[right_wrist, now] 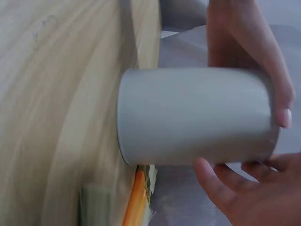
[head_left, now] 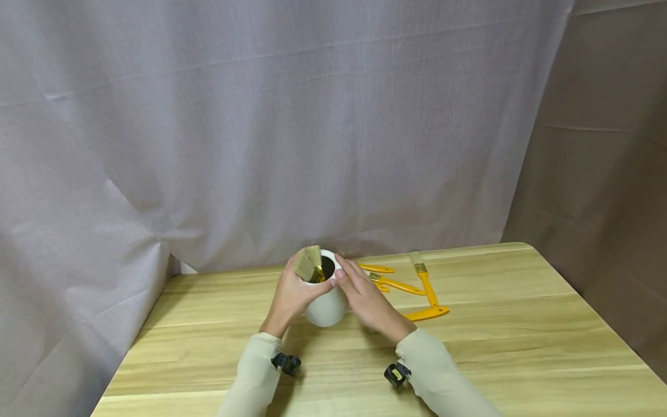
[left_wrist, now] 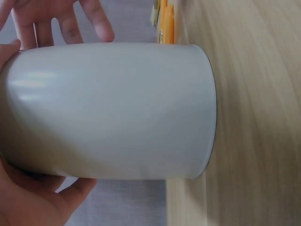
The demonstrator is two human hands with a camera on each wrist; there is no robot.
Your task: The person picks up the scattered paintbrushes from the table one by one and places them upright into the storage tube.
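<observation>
- While the white cup [head_left: 327, 301] stands upright on the wooden table [head_left: 521, 336], both hands close around it from either side, so the step in hand looks like loading brushes into the cup and steadying it.
- The left hand [head_left: 292, 295] wraps the cup's left wall, its thumb curled over the rim; the left wrist view shows the palm under the wall and the fingers [left_wrist: 70, 23] past the far side.
- The right hand [head_left: 367, 298] lies against the right wall with its fingers only loosely bent, fingertips at the rim; whether it grips or merely rests there I cannot tell for certain.
- One brush [head_left: 311, 265] already sits in the cup, bristles up, leaning toward the left side of the rim.
- Three yellow-handled brushes [head_left: 424, 289] lie flat on the table just right of the cup, apart from both hands.
- The next move, I judge, calls for the right hand to leave the cup and pick up one of those brushes by its handle, with the left hand holding the cup upright.
</observation>
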